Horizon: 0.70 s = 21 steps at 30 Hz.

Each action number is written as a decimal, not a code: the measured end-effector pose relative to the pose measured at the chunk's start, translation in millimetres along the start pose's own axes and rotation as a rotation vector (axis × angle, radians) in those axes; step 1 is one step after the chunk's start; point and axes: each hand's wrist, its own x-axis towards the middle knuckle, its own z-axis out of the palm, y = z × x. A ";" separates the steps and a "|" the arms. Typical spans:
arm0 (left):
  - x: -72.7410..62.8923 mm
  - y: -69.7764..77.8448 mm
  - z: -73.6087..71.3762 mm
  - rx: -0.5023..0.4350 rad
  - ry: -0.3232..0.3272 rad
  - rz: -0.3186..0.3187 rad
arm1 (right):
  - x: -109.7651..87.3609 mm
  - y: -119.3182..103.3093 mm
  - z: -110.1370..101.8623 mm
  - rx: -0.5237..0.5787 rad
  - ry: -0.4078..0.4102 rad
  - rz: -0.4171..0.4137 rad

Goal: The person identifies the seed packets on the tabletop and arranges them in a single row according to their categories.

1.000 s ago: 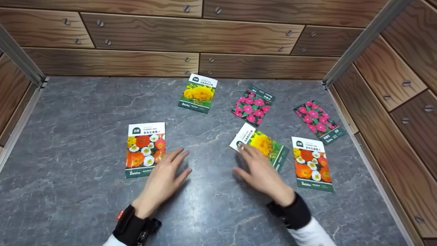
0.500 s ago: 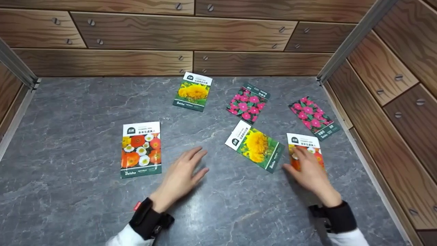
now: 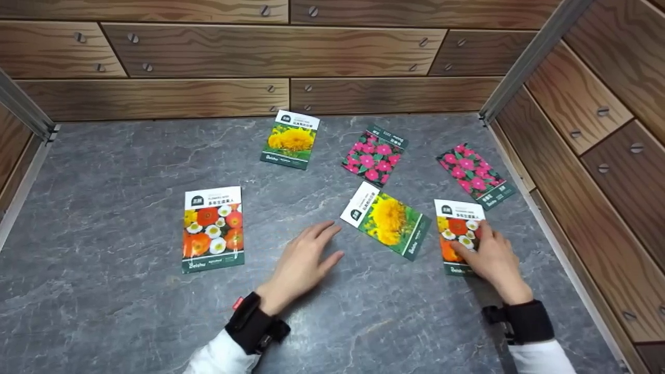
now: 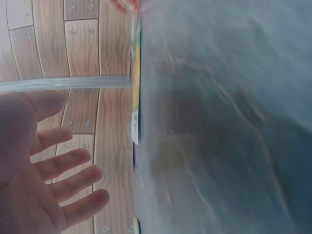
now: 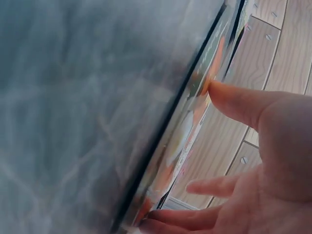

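Note:
In the head view, my right hand (image 3: 496,262) is at the right-hand poppy seed packet (image 3: 459,226), thumb on its printed face and fingers along its right edge. The right wrist view shows the thumb (image 5: 229,97) and fingertips against this packet (image 5: 183,134), which lies low at the tabletop. My left hand (image 3: 304,262) holds nothing; its fingers are spread and relaxed, just left of a yellow-flower seed packet (image 3: 387,221). In the left wrist view, the left hand (image 4: 53,165) shows its palm and separated fingers beside the tabletop.
Another poppy packet (image 3: 213,228) lies at the left, and a second yellow-flower packet (image 3: 291,139) near the back wall (image 3: 197,96). Two pink-flower packets (image 3: 375,156) lie at the back right, one (image 3: 475,175) near the right wall (image 3: 582,208). The tabletop (image 3: 130,156) is grey marbled.
My right hand has moved right from the yellow-flower packet to the right-hand poppy packet, its fingers coming down to the edge. My left hand has moved right, away from the left poppy packet.

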 end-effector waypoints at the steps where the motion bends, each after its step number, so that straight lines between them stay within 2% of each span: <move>1: 1.7 1.8 1.2 -0.004 0.000 0.002 | 0.2 -0.3 -0.7 -0.009 0.010 0.004; 5: 8.0 9.0 5.5 -0.020 0.008 0.015 | 3.4 -2.9 -5.9 -0.049 0.025 0.024; 9: 12.4 15.6 9.7 -0.043 0.014 0.023 | 10.5 -4.9 -13.0 -0.051 -0.015 0.072; 13: 16.2 22.2 16.3 -0.063 0.017 0.011 | 17.4 -1.9 -19.5 -0.017 -0.044 0.100; 15: 19.0 26.0 20.3 -0.084 0.024 0.000 | 19.6 0.6 -22.2 0.021 -0.022 0.087; 17: 22.4 30.4 24.2 -0.149 0.030 -0.018 | 20.3 2.6 -24.5 0.080 0.016 0.069; 21: 27.5 38.1 31.1 -0.403 0.006 -0.079 | 17.8 5.0 -29.2 0.224 0.107 0.032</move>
